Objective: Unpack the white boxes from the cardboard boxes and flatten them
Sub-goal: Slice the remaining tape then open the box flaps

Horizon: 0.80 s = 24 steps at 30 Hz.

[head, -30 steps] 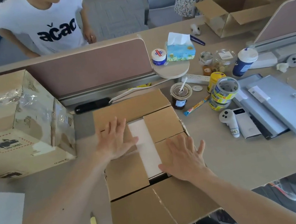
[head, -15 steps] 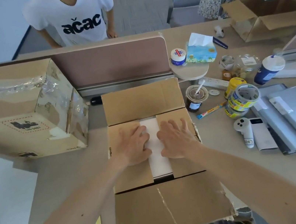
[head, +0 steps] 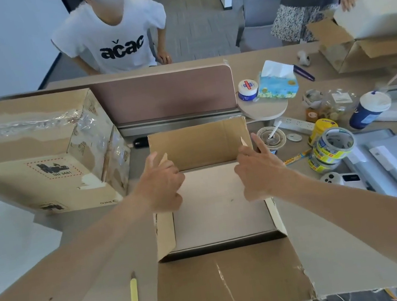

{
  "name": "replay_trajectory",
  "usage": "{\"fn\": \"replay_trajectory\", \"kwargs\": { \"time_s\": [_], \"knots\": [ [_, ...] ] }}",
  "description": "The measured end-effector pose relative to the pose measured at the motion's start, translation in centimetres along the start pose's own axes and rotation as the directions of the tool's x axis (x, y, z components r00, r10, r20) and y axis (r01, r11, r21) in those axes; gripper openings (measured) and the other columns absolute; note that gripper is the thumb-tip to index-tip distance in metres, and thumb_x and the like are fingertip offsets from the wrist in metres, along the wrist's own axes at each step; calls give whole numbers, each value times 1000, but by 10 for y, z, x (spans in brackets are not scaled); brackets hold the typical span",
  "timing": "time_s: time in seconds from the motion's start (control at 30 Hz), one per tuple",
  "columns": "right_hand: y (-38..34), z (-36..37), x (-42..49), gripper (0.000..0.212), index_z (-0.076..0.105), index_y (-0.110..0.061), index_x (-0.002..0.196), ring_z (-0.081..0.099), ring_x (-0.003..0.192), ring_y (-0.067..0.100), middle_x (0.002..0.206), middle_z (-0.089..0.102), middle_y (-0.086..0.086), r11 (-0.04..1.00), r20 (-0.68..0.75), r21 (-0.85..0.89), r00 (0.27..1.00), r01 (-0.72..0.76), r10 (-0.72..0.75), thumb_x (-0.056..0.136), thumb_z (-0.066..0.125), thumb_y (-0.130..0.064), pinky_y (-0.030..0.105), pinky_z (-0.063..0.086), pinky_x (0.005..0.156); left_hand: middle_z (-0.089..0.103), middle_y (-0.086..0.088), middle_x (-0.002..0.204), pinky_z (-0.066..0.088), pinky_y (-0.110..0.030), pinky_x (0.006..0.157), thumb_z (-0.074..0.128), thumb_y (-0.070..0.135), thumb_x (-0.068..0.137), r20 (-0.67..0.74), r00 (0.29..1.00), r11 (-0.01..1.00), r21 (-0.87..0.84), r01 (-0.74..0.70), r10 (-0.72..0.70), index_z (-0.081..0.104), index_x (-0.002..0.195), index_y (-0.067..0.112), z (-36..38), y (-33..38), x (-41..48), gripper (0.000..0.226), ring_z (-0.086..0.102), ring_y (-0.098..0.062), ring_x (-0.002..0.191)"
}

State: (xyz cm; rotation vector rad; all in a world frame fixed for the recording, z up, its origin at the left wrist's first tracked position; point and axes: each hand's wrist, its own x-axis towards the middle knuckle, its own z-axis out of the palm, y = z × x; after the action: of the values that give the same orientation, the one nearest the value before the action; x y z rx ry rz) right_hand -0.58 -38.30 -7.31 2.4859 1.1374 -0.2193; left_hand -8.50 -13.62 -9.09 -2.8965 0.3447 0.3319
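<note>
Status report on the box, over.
Left hand grips left side flap, right hand grips right side flap. Brown cardboard box open; flat white box inside, unlifted. Nothing covers it.

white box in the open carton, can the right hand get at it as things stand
Probably yes: the left hand holds the left flap up, the right hand the right flap, so the white box lies bare right under it.

The white cotton T-shirt (head: 120,40) of the person across the desk bears black letters "ačac". The big taped brown cardboard box (head: 37,155) at left shows "UN 3481" inside a red dashed frame, and "PICO".
</note>
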Motion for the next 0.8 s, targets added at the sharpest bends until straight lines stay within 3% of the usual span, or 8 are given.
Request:
{"fn": "replay_trajectory", "kwargs": {
  "time_s": [0.17,0.3,0.43,0.5,0.57,0.63,0.7,0.8],
  "knots": [
    [35,17,-14,35,66,-28,107,37,130,28,117,55,2,996,64,-60,995,-70,74,73,55,-26,64,0,112,55,15,82,11,-61,114,58,32,80,117,990,996,52,71,-77,53,74,29,-8,-28,-17,9,45,-10,106],
    [44,34,-31,22,57,-32,96,43,121,23,106,49,-6,985,119,87,983,-150,139,83,53,-14,51,14,112,57,15,90,12,-59,113,56,25,85,124,982,990,32,138,-141,55,81,28,-3,-42,-32,5,43,-11,112],
    [41,66,-40,35,53,-30,125,45,122,27,126,46,2,879,171,387,958,-280,229,92,50,-18,41,38,102,49,19,98,10,-58,114,61,46,88,189,959,976,-19,218,-210,58,96,30,9,-46,-40,18,44,-9,110],
    [36,82,-41,41,49,-29,132,46,123,29,129,42,4,804,193,498,946,-323,261,93,47,-17,42,43,97,54,18,111,11,-58,115,57,53,89,207,942,952,-100,289,-264,57,107,32,24,-46,-45,28,50,-12,116],
    [29,94,-43,41,47,-29,134,48,123,30,131,42,3,730,205,580,932,-361,298,94,47,-17,41,44,95,58,16,122,22,-51,111,56,54,90,208,927,911,-210,354,-312,56,120,32,41,-43,-49,37,53,-15,119],
    [22,103,-44,43,46,-29,135,51,121,32,131,44,3,668,223,635,920,-387,322,94,48,-17,39,44,93,62,10,123,37,-32,92,60,44,92,195,923,832,-400,385,-333,57,122,26,55,-33,-51,35,56,-17,114],
    [17,110,-45,41,47,-30,132,55,113,33,129,48,4,615,231,674,908,-409,350,94,47,-15,39,45,90,63,4,117,37,-20,72,63,32,93,183,916,725,-564,396,-358,58,119,20,65,-22,-50,29,57,-16,102],
    [12,116,-50,37,49,-30,129,57,107,32,123,54,2,541,208,739,900,-402,384,95,45,-17,38,46,86,61,4,109,41,-26,75,62,22,94,174,893,623,-660,419,-416,56,125,18,77,-13,-50,32,56,-16,96]
  ]
}}
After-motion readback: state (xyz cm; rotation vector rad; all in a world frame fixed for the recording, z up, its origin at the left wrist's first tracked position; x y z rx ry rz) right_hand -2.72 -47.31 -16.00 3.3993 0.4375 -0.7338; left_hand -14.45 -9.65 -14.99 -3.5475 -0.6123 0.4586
